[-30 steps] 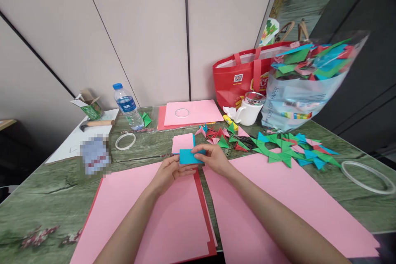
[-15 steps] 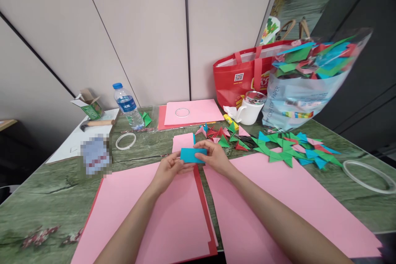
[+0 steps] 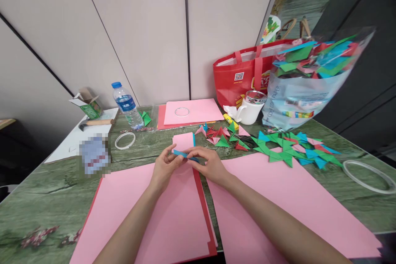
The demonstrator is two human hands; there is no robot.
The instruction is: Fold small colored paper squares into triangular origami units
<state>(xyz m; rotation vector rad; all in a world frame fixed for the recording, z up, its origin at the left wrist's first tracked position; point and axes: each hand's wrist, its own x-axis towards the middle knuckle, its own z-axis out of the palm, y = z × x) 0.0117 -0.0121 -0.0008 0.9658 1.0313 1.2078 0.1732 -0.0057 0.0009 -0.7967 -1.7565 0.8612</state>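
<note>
With left hand (image 3: 163,168) and right hand (image 3: 212,166), pinches narrow blue paper strip (image 3: 178,153); probably light, crease-prone; best held by edges.

Head camera, single view: above table's (image 3: 46,198) 6 o'clock edge, close; faces 12, pale wall (image 3: 145,29), pitched down.

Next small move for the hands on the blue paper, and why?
Probably press along the blue paper with the right hand while the left hand steadies it: both hold it, and it shows only as a narrow strip. Whether folded or just tilted, I can't tell.
</note>
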